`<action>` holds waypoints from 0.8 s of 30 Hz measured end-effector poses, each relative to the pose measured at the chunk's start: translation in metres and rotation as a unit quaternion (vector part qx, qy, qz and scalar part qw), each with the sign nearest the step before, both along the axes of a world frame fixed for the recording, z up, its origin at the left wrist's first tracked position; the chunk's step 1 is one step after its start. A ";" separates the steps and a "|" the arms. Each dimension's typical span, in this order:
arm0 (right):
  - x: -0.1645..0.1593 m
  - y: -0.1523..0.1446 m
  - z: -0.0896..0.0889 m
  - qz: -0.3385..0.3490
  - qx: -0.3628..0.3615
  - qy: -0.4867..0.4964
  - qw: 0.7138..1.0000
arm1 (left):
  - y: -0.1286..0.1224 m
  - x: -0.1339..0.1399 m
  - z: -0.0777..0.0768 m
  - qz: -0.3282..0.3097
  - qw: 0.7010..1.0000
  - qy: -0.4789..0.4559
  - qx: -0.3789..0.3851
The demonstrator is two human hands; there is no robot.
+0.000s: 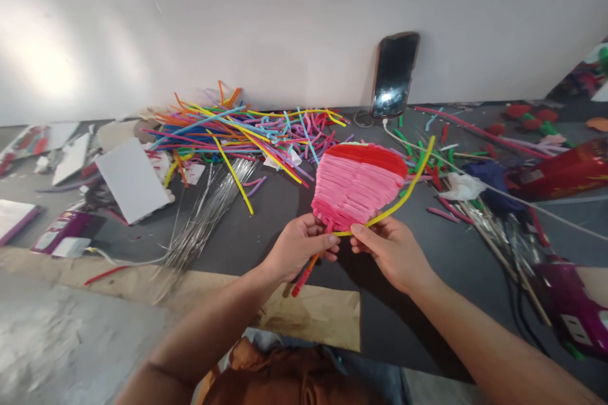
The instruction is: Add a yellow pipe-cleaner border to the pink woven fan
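Note:
A fan-shaped pink piece (358, 183) built of pipe cleaners, with a red band near its top, is held up over the dark table. My left hand (304, 243) pinches its narrow lower end, thumb in front. Below that hand an orange and red stem (304, 275) sticks out. My right hand (389, 250) is closed on a yellow pipe cleaner (411, 186), which crosses the base of the pink piece and curves up to the right. The yellow one's left end lies by my left thumb; whether that hand also grips it I cannot tell.
Behind lies a heap of coloured pipe cleaners (247, 130). Thin metal wires (204, 221) are at the left, with a white card (133, 180). A phone (395, 76) leans on the wall, its cable running right. Sticks and wires (503, 247) and a purple box (574, 310) lie right.

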State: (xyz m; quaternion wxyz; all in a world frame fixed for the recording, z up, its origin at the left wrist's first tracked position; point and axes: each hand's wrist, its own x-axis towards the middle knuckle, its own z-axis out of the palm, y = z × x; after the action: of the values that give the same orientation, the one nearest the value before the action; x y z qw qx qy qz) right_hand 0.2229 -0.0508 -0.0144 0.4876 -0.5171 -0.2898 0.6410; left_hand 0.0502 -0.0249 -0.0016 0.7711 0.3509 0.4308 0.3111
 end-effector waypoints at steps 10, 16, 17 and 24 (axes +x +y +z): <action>0.003 0.000 0.003 0.008 0.003 -0.001 1.000 | 0.008 -0.009 0.008 -0.044 0.993 -0.018 -0.104; 0.002 -0.002 0.002 0.024 0.026 -0.021 0.999 | 0.006 -0.008 0.004 -0.034 0.996 -0.017 -0.083; 0.003 -0.002 0.002 0.024 0.031 -0.022 0.999 | 0.005 -0.008 0.003 -0.034 0.996 -0.020 -0.082; 0.008 0.000 0.000 0.027 0.056 -0.040 0.997 | 0.004 -0.011 0.003 -0.040 0.992 -0.077 -0.096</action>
State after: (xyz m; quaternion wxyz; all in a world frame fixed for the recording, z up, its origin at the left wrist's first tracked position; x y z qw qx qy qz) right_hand 0.2314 -0.0506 -0.0144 0.4864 -0.5064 -0.3578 0.6156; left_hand 0.0394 -0.0211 0.0018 0.8439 0.2670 0.3840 0.2629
